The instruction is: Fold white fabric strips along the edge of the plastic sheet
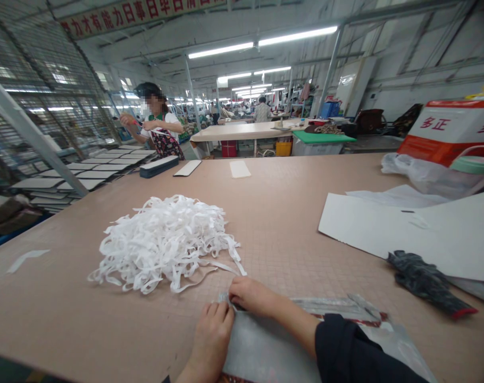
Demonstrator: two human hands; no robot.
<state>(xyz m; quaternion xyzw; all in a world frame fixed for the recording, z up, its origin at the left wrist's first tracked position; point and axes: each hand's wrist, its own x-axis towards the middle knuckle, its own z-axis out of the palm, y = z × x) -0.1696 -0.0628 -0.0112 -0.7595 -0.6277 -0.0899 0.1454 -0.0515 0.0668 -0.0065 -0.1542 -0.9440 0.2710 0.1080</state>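
Near the bottom edge of the head view, the left hand (pixel 210 335) and right hand (pixel 250 295) meet at the far left corner of a grey translucent plastic sheet (pixel 274 348), which lies flat on the brown tabletop (pixel 282 239). The left fingers are bent and rest at the sheet's left edge; the right fingers curl downward just beside them, over the corner. Their tips are hidden, so I cannot tell whether either set is pinching the plastic. From the fingers the sheet spreads toward the wearer and to the right, partly under the right forearm and its dark sleeve (pixel 353 346).

Just beyond the fingers and to their left is a loose heap of white fabric tape (pixel 166 242), one end trailing close to the right knuckles. Well to the left of the fingers lies a single bent white strip (pixel 26 259). Far ahead of them are a white rectangular card (pixel 240 169), a dark-edged white panel (pixel 188 168) and a stack of panels (pixel 159 166). Well to their right lie a dark knitted glove (pixel 429 284) with a red cuff and a large white board (pixel 377 229).
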